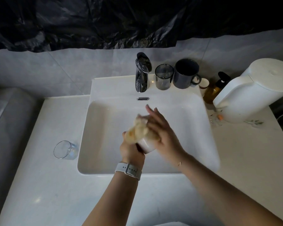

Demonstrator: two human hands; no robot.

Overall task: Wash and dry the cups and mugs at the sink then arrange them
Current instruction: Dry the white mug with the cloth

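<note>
Over the white sink basin point(104, 157) my left hand point(131, 150) grips a white cup point(146, 145) from below. A yellowish cloth point(140, 129), blurred, covers the cup's upper part. My right hand point(162, 131) presses the cloth against the cup, its fingers stretched out towards the tap. A clear glass point(64, 150) stands on the counter left of the basin. Behind the basin, right of the tap, stand a smoky grey tumbler point(164, 77), a dark grey mug point(185, 73) and a small white cup point(203, 84).
A chrome tap point(142, 74) rises at the basin's back edge. At the right stand an amber pump bottle point(215, 89) and a large white kettle point(255, 90). Small scraps point(220, 117) lie by the kettle's base. Black plastic sheeting covers the wall above.
</note>
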